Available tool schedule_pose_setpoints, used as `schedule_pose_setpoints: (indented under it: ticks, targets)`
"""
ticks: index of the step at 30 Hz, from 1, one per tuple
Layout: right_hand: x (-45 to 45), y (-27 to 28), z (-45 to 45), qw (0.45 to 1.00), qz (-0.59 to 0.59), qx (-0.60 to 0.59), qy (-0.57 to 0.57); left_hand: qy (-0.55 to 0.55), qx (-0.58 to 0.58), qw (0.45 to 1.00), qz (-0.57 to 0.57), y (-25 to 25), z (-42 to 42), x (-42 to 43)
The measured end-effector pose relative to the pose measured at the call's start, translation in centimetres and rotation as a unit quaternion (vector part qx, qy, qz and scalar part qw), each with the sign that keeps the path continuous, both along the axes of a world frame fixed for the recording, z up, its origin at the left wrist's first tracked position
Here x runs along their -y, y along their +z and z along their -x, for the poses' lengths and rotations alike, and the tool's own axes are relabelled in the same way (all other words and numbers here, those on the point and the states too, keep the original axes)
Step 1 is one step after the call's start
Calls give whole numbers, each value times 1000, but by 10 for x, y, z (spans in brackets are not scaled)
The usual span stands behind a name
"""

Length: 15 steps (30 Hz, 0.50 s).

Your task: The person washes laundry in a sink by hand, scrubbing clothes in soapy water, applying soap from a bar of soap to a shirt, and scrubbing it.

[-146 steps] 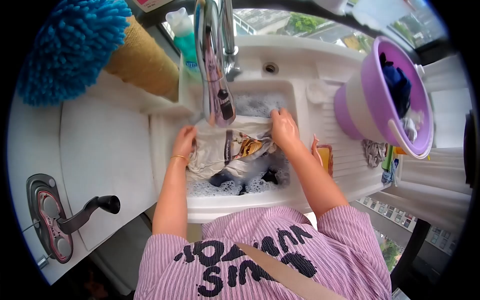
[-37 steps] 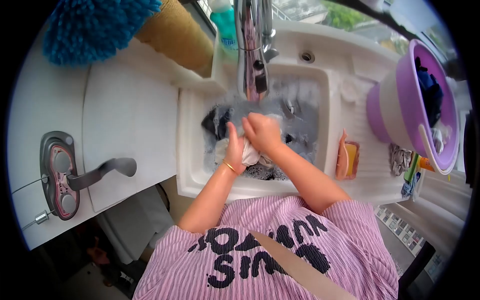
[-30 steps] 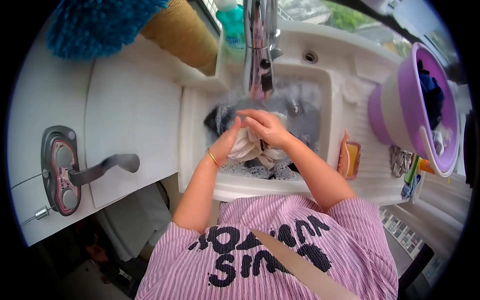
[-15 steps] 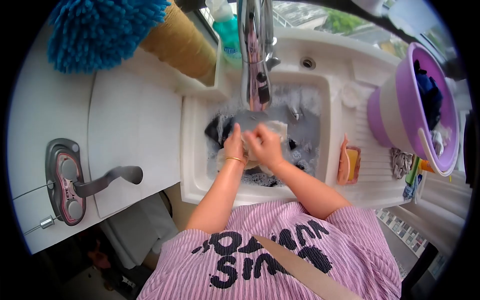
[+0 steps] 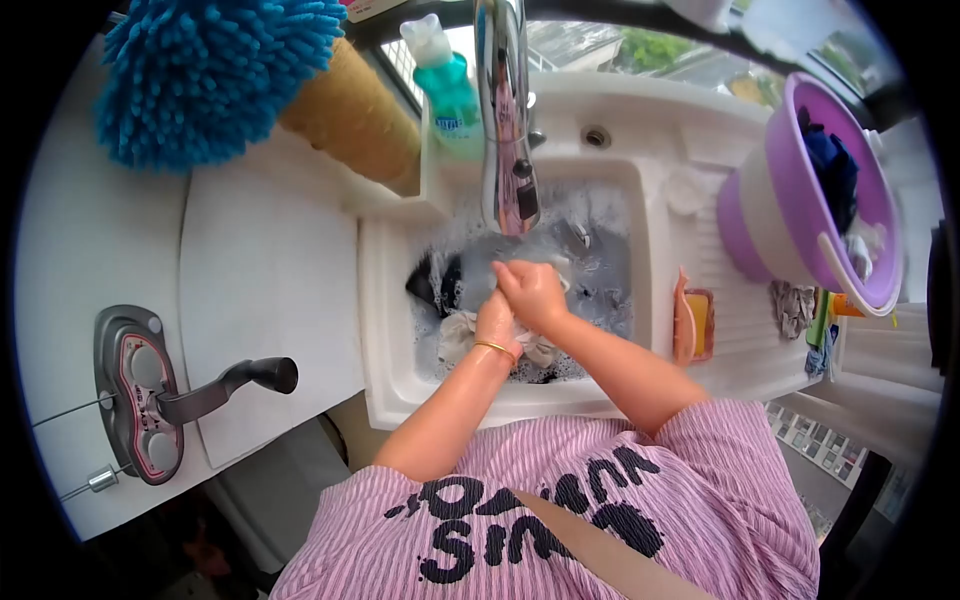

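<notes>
Over the soapy water my left hand (image 5: pixel 494 318) and my right hand (image 5: pixel 534 292) are pressed together, both closed on a wet cream cloth (image 5: pixel 458 338). Folds of it hang out below and beside my hands, and a bit shows past my right knuckles. What kind of garment it is I cannot tell. Dark cloth (image 5: pixel 432 283) floats to the left of my hands, with other dark pieces partly under the suds. The chrome faucet (image 5: pixel 511 190) hangs just beyond my fingers. All this is inside the white sink (image 5: pixel 648 250).
On the right drainboard stand a soap dish (image 5: pixel 697 320) and a purple bucket (image 5: pixel 752 225) with dark clothes, near a crumpled grey cloth (image 5: pixel 793 305). A green spray bottle (image 5: pixel 455 105) is behind the sink. Left are a blue fuzzy ball (image 5: pixel 215 80) on a post and a grey handled device (image 5: pixel 145 395).
My hands have come closer together and my right hand has closed over the left. The cream cloth is more bunched up and lies lower. The view has shifted slightly.
</notes>
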State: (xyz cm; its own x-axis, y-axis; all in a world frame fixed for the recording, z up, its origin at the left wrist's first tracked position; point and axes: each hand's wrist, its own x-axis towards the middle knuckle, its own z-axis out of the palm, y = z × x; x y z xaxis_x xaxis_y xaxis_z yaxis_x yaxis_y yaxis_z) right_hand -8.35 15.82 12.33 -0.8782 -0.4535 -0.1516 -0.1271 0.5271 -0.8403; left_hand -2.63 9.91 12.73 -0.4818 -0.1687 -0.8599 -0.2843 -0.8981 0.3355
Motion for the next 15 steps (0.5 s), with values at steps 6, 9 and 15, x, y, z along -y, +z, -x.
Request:
schedule_pose_setpoints:
  ticks: [6, 9, 15]
  targets:
    - [1, -22, -23, 998, 9, -54, 38, -29, -269, 949, -160, -51, -23, 10]
    - [6, 8, -31, 998, -7, 31, -50, -11, -44, 997, -63, -41, -27, 11]
    - [7, -20, -40, 996, 6, -38, -79, -129, -25, 989, -66, -23, -30, 23]
